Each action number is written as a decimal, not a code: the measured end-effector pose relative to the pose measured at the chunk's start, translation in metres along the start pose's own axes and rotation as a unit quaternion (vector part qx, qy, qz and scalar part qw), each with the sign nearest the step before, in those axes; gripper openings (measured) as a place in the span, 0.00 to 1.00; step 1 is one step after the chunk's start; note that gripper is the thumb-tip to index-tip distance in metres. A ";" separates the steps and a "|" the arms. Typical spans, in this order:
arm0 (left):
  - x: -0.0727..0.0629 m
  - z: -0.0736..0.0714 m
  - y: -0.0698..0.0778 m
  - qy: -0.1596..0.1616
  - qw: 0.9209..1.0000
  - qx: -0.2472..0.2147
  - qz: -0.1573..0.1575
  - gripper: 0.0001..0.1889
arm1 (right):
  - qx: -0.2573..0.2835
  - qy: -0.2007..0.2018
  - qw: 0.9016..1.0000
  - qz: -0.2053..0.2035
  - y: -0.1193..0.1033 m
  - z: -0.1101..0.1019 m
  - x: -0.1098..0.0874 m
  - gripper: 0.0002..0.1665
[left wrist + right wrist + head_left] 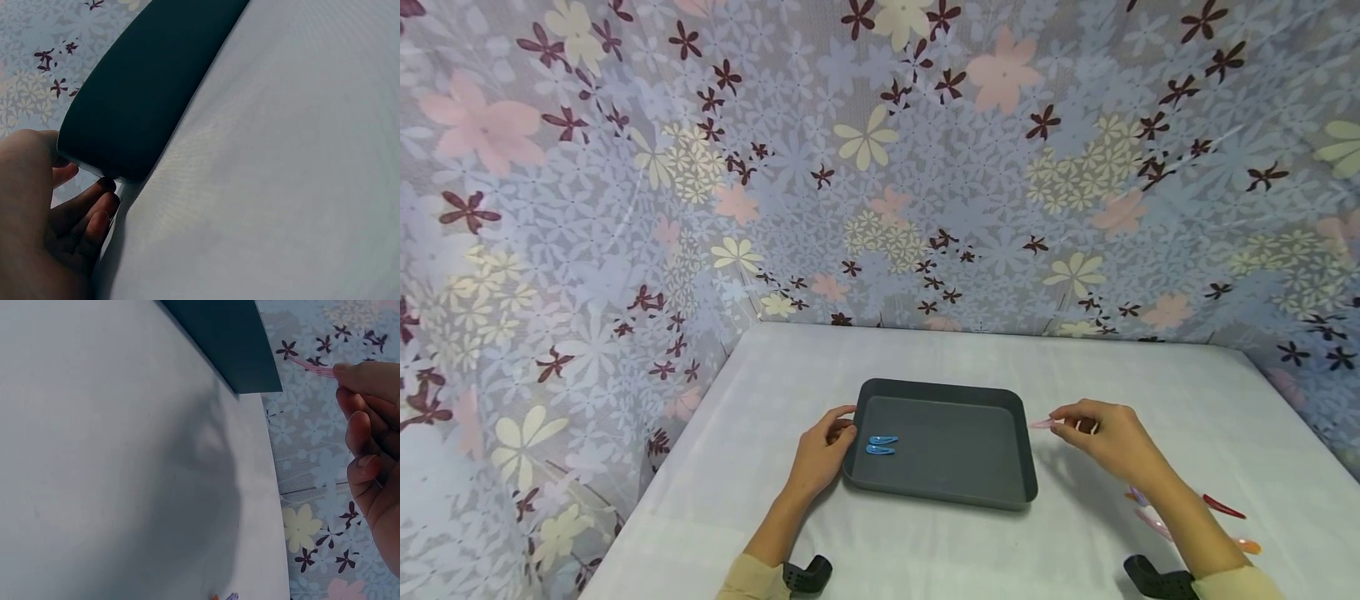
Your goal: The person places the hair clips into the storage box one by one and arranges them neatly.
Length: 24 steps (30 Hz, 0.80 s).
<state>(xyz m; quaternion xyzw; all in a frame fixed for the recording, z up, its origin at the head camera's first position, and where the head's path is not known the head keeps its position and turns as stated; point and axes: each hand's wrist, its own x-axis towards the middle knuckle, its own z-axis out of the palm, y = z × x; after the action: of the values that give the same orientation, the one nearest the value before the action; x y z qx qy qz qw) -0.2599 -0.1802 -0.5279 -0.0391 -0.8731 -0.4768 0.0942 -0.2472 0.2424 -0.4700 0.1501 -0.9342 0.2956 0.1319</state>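
Note:
My left hand (822, 451) holds the dark grey tray (955, 497) by its left side, the thumb at the rim and curled fingers against the outer wall in the left wrist view. Two blue snap hair clips (881, 450) lie side by side in the tray's left part. Just off the tray's right rim, my right hand (1103, 435) pinches a pink hair clip (1041, 424) between thumb and fingertips. In the right wrist view, that pink clip points toward the tray's corner, and the other fingers are loosely curled.
Several more hair clips lie by my right forearm, including a red one (1223, 507), an orange one (1247, 547) and a pink one (1152, 523); the forearm partly covers the group. A white cloth covers the table (700, 500). Flowered fabric (880, 208) hangs behind it.

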 end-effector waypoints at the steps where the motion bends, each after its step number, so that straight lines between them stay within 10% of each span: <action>1: 0.000 0.000 0.000 0.000 1.000 0.001 0.000 0.18 | -0.001 -0.001 1.000 -0.003 -0.001 0.001 0.001 0.09; 24: 0.000 0.001 -0.001 -0.006 1.000 -0.001 -0.009 0.19 | 0.007 -0.038 0.999 -0.020 -0.021 0.015 0.018 0.08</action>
<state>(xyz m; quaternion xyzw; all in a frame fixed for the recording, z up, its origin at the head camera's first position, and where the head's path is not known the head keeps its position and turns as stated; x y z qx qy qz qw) -0.2605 -0.1801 -0.5290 -0.0346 -0.8733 -0.4785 0.0847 -0.2583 0.2133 -0.4644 0.1810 -0.9332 0.2933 0.1014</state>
